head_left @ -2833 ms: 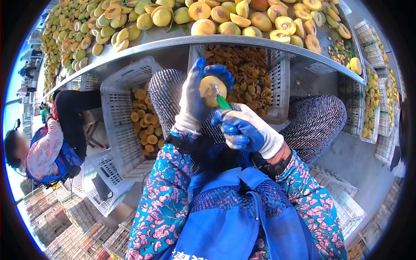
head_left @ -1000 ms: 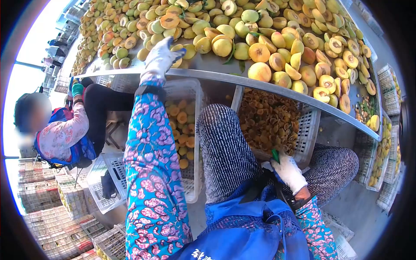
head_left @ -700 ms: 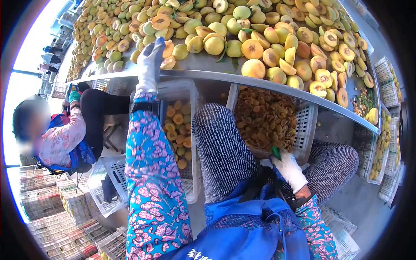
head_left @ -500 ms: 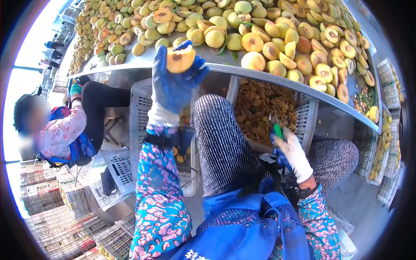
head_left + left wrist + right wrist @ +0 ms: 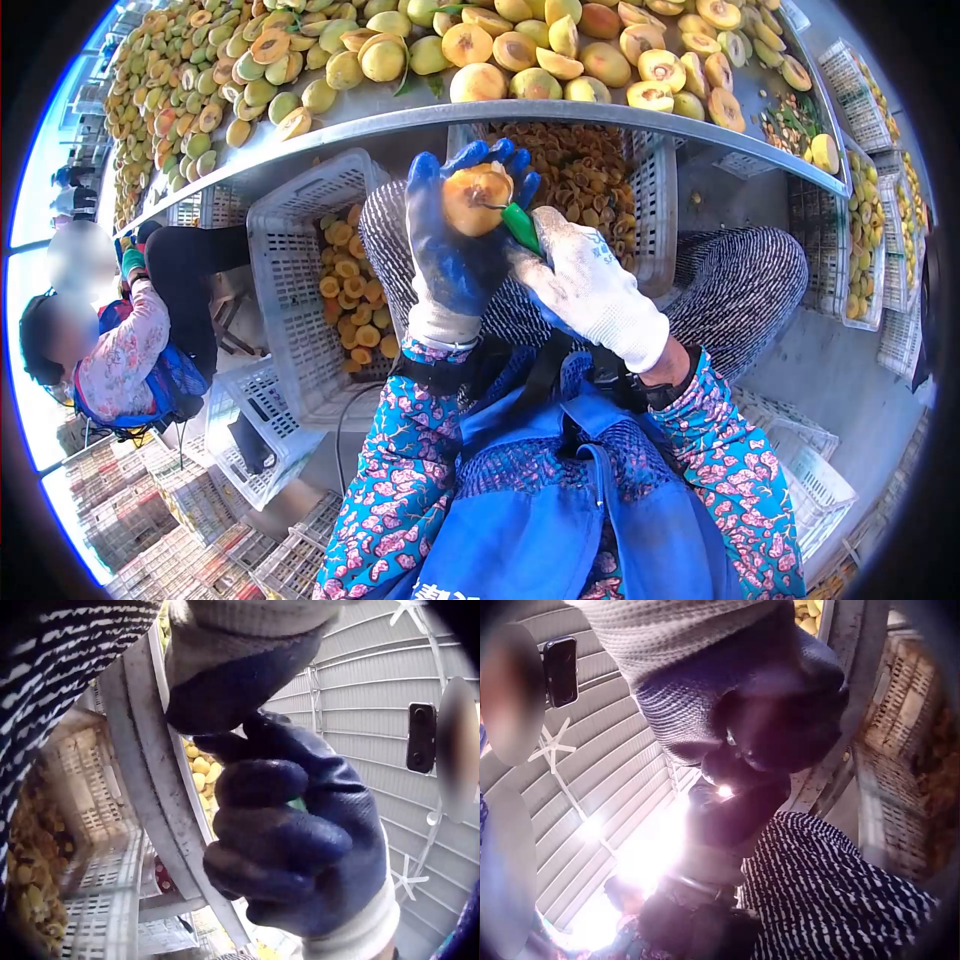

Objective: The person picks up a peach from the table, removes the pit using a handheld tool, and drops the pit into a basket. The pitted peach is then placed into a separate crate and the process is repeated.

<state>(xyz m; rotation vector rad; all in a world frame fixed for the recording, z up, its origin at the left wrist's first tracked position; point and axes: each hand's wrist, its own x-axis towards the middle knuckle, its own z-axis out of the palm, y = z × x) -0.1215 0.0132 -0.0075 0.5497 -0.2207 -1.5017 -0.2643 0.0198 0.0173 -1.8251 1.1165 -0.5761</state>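
Observation:
In the head view, my gloved left hand (image 5: 440,250) cups a peach half (image 5: 478,198) with its cut face up, fingers curled behind it. My gloved right hand (image 5: 600,290) grips the green handle of a small pitting tool (image 5: 521,229). The tool's thin metal end meets the middle of the cut face. Both hands are above the lap, close together. From the left wrist, the right hand's curled fingers (image 5: 277,832) show, with a bit of green handle (image 5: 298,803) between them; the peach half is hidden there. The right wrist view is dark and glared around the hands.
A metal-edged table (image 5: 400,120) heaped with peaches and halves lies ahead. Under it stand a crate (image 5: 655,210) of brown scraps and, to the left, a crate (image 5: 285,290) of peach halves. Another person (image 5: 130,330) sits at left. Stacked crates (image 5: 865,230) line the right.
The left hand reached to the table's edge, took a peach half and brought it back over the lap. The right hand rose from the scrap crate, bringing the tool to the fruit.

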